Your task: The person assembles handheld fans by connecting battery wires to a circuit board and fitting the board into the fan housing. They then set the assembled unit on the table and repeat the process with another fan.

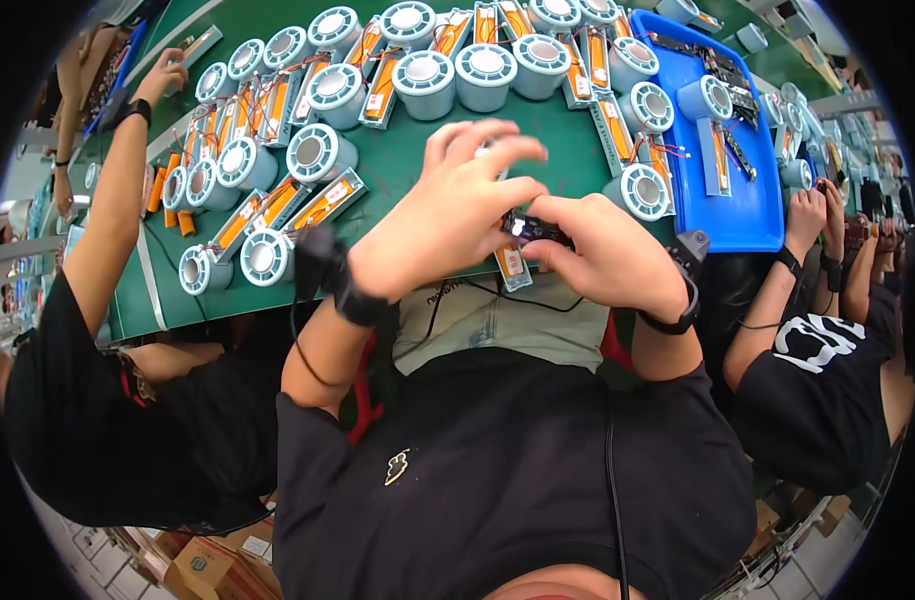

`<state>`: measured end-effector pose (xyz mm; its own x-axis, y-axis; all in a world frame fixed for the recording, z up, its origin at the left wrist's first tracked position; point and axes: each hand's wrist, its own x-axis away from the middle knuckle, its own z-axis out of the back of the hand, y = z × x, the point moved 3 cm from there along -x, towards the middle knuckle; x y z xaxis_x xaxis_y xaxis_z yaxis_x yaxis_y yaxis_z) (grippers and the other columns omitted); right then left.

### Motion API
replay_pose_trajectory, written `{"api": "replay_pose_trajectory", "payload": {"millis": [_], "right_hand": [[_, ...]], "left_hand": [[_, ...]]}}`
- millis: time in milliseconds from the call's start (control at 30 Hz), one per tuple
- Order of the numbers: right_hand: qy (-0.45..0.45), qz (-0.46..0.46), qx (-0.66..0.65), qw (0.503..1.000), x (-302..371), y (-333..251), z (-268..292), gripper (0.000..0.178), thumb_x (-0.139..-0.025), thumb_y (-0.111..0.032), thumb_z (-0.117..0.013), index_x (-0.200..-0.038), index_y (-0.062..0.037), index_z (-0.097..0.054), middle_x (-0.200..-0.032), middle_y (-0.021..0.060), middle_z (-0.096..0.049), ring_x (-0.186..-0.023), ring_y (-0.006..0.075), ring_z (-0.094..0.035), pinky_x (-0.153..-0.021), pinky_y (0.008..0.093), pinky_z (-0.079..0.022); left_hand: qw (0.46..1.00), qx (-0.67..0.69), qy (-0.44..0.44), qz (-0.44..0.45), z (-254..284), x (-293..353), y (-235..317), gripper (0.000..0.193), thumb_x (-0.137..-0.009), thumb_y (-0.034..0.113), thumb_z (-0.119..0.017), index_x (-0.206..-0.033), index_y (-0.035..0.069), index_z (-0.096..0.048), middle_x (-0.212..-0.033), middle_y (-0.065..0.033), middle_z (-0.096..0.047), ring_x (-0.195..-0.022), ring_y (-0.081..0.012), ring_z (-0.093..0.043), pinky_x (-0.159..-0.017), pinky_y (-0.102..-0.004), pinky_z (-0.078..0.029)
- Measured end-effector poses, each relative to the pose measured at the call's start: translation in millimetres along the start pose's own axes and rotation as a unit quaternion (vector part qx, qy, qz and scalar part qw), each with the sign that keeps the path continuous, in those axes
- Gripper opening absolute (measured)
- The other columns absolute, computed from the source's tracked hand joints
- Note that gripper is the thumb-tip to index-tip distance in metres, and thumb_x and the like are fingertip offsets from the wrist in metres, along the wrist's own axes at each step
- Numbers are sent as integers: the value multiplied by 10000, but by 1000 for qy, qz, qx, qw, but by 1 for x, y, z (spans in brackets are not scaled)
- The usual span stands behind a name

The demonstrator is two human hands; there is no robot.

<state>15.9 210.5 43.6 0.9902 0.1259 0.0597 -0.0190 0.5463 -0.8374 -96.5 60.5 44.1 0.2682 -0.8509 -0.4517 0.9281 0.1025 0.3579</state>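
Note:
In front of me, a small black electronic part with a shiny end sits between my hands. My right hand is closed, its thumb and fingers pinching the part's right side. At the other end my left hand has its thumb and a finger around the part, while its upper fingers are spread and blurred by motion. Below them, a light-blue strip holder with an orange battery pack shows at the table's near edge; my hands hide its upper portion.
Several light-blue round speaker-like units with orange packs curve across the green table. A blue tray on the right holds black boards and another unit. A co-worker's hand reaches in at left; another person's hands work at right.

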Motion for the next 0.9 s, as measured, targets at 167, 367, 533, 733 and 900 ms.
{"api": "replay_pose_trajectory", "payload": {"millis": [167, 367, 533, 733, 900], "right_hand": [[37, 1, 233, 972, 8, 1, -15, 132, -917, -119, -661, -879, -11, -594, -815, 226, -632, -814, 436, -626, -731, 522, -493], [202, -74, 181, 960, 26, 16, -46, 121, -924, -28, -607, -1004, 23, -533, -882, 225, -612, -861, 423, -612, -768, 515, -488], [222, 2, 68, 973, 29, 21, -51, 206, -959, -16, -565, -1156, 44, -546, -963, 239, -615, -920, 424, -595, -816, 508, -474], [216, 42, 64, 973, 22, 26, -48, 298, -959, -8, -555, -1252, 42, -543, -1019, 239, -607, -951, 421, -575, -847, 492, -469], [225, 31, 46, 973, 25, 33, -49, 302, -934, -10, -594, -1232, 35, -577, -1018, 224, -614, -953, 409, -587, -849, 467, -483]], "left_hand": [[996, 66, -46, -31, -21, 18, -10, 217, -734, 46, -706, -925, 149, -698, -1068, -53, -664, -1259, -344, -542, -1076, -610, -369], [991, 127, -27, 12, -35, 31, 8, 49, -870, 112, -713, -908, 85, -699, -1223, -62, -661, -1381, -366, -478, -1160, -631, -284], [997, 74, 4, 22, -31, 34, 5, 99, -881, 136, -732, -915, 43, -721, -1255, -82, -665, -1389, -363, -491, -1159, -620, -344], [996, -62, -56, 43, -23, 21, 10, 119, -884, 109, -711, -965, 26, -738, -1262, -112, -662, -1376, -374, -510, -1138, -605, -411], [985, -129, -114, 24, -20, 23, 20, 186, -854, 113, -701, -1013, 27, -744, -1316, -117, -629, -1365, -396, -511, -1113, -604, -440]]}}
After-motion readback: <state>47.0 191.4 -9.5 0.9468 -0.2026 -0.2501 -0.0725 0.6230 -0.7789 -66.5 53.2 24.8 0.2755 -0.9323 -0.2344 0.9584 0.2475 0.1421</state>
